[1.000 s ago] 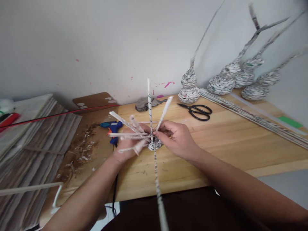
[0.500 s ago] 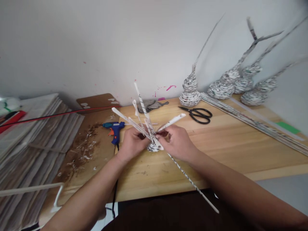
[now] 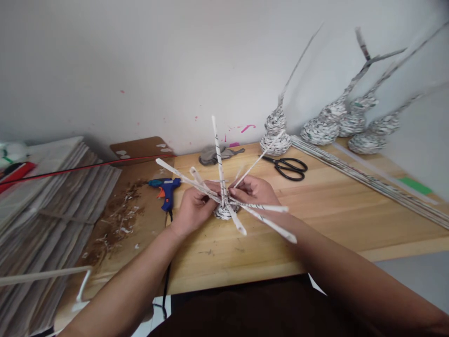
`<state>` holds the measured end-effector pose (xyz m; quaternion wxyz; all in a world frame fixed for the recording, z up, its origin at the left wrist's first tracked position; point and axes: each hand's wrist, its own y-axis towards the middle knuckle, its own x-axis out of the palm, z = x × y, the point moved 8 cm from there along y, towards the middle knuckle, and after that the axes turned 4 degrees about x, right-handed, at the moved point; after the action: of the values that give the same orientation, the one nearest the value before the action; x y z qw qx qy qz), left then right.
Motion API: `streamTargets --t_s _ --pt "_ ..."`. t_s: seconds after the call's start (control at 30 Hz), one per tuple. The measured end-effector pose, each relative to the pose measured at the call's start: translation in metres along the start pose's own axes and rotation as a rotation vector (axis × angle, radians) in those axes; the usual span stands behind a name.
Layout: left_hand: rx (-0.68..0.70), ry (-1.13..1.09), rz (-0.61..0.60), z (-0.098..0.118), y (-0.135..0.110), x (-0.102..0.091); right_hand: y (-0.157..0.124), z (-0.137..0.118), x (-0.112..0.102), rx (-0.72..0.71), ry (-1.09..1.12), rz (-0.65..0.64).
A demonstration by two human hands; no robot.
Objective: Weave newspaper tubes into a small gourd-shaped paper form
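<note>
A smooth, pale-grained wooden table (image 3: 333, 206) spreads before you. To your left stands a thick stack of newspapers (image 3: 45, 220), its folded edges rippled. Rough, coiled-paper gourd shapes (image 3: 276, 140) with twiggy stems line the wall; slim rolled rods (image 3: 351, 173) lie near them. On the table between your hands sits your small, round woven paper piece (image 3: 224, 215), its stiff hollow spokes (image 3: 220, 164) fanning outward. Your left hand (image 3: 194, 206) closes narrowly on its near-left side; your right hand (image 3: 257, 189) pinches low among the spokes. Beyond are black, loop-handled scissors (image 3: 291, 168) and a blue plastic glue gun (image 3: 169, 189). Dark print flecks the paper, too small to read.
</note>
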<state>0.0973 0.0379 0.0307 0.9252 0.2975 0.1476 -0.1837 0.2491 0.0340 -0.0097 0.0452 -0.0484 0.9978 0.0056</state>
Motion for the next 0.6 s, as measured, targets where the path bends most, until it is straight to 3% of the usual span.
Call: streamTargets --t_s 0.3,0.43,0.6 --pt "0.145 0.346 -0.161 0.019 0.003 0.008 -0.007 -0.021 0.002 -0.023 0.006 -0.052" --pt "0.202 0.349 -0.265 0.028 0.004 0.011 -0.01 -0.029 0.004 -0.085 0.015 -0.096" --pt "0.214 0.252 -0.239 0.025 0.003 0.009 -0.012 -0.032 0.004 -0.107 -0.017 -0.09"
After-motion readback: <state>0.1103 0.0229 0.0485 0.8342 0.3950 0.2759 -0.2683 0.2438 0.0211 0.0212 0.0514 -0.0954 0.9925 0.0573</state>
